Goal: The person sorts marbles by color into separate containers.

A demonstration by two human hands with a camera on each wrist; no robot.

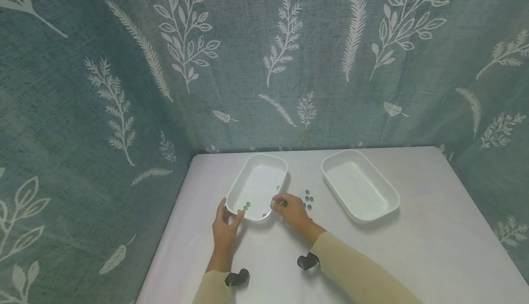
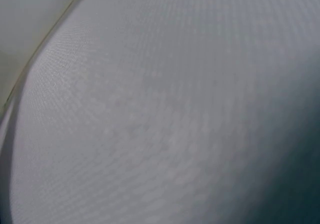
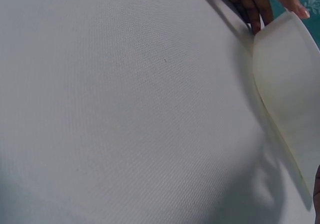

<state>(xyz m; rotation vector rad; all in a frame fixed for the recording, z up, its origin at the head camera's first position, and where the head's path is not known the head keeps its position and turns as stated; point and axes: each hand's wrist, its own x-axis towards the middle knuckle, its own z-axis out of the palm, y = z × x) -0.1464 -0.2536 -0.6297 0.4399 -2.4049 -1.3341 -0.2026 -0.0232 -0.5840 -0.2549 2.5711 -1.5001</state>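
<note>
A white rectangular tray [image 1: 259, 182] with rounded corners lies on the table. My left hand [image 1: 225, 228] grips its near left corner, the thumb at the rim and the fingers along the outer side. In the right wrist view, this hand shows at the top beside the tray wall [image 3: 285, 69]. At the near right rim, my right hand [image 1: 292, 210] pinches a small pale round marble [image 1: 272, 202] between thumb and fingertips. Several small green marbles [image 1: 248, 204] lie in the tray near the left thumb, and a darker marble [image 1: 264, 215] is at its near end.
Several blue-grey marbles [image 1: 307, 192] lie on the white-covered table [image 1: 272, 272], just right of my right hand. Farther right stands a second white tray [image 1: 359, 184], turned at an angle. A green leaf-patterned cloth [image 1: 248, 65] hangs behind the table and down both sides.
</note>
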